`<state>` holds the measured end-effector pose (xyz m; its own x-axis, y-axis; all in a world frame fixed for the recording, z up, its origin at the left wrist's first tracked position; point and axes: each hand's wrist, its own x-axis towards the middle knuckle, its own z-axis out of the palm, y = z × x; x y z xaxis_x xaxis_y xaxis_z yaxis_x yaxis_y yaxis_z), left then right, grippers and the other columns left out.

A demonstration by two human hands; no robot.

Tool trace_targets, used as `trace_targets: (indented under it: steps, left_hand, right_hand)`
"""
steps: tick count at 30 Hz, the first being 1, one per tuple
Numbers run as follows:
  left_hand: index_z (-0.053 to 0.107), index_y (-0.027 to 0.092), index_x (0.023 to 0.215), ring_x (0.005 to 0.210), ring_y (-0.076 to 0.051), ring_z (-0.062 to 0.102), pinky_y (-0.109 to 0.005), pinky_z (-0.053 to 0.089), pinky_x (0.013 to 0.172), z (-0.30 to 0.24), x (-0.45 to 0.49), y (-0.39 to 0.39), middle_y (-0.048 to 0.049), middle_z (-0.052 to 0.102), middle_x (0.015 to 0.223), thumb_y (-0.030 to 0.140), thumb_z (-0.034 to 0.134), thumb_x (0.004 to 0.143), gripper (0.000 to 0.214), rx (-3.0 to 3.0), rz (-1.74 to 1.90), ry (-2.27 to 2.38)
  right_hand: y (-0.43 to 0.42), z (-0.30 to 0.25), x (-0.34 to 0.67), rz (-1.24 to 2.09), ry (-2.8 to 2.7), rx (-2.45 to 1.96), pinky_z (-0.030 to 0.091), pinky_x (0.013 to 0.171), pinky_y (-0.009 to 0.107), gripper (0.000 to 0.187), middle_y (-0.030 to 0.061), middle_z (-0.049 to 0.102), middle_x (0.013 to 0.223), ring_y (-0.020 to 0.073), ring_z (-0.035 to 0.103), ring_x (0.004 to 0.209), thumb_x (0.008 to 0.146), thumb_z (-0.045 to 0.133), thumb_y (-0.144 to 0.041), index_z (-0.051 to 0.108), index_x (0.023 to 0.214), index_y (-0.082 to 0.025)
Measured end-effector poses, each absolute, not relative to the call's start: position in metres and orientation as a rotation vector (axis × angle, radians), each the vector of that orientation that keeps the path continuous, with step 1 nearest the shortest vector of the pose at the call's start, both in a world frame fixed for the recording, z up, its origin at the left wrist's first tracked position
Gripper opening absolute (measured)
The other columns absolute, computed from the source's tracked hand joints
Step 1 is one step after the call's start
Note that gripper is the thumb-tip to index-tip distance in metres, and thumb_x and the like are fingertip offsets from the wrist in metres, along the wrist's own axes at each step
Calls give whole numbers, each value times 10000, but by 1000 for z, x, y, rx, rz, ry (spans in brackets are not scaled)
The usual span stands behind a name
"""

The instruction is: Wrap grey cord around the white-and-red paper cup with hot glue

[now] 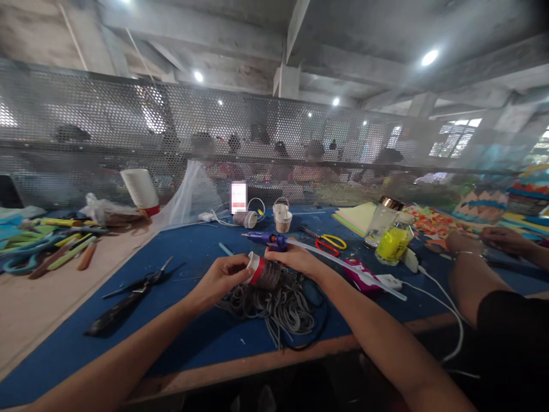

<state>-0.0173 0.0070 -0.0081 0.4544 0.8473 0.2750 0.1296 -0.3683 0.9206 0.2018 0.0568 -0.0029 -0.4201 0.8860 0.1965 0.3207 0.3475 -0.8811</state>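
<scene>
My left hand (231, 274) is closed round the rim end of a white paper cup (253, 264), which is tilted on its side. A red band shows near its rim, and grey cord (270, 276) is wound round the rest. At the other end of the cup, my right hand (294, 257) is closed round a blue glue gun (268, 240), its handle hidden by the hand. The nozzle points left, above the cup. A long translucent glue stick (343, 263) juts from its back along my forearm. Beneath both hands lies a loose heap of grey cord (287, 309).
Black pliers (132, 297) lie on the left, red-and-yellow scissors (328, 243) beyond my right hand. Behind stand a small basket (283, 218) and a phone (238, 197). Jars (393, 240), a white cable (450, 309) and a co-worker's arm (465, 269) are on the right.
</scene>
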Motion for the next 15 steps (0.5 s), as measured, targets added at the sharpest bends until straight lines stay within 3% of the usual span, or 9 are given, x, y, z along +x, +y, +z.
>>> trace_targets:
  steps: [15]
  left_hand:
    - [707, 136, 859, 800, -192, 586, -282, 449, 748, -6, -17, 6, -56, 674, 857, 355, 618, 846, 237, 1789, 980, 833]
  right_hand:
    - [56, -5, 200, 1141, -1879, -1071, 379, 518, 205, 206, -22, 589, 682, 95, 469, 558, 766, 650, -365, 667, 856, -180]
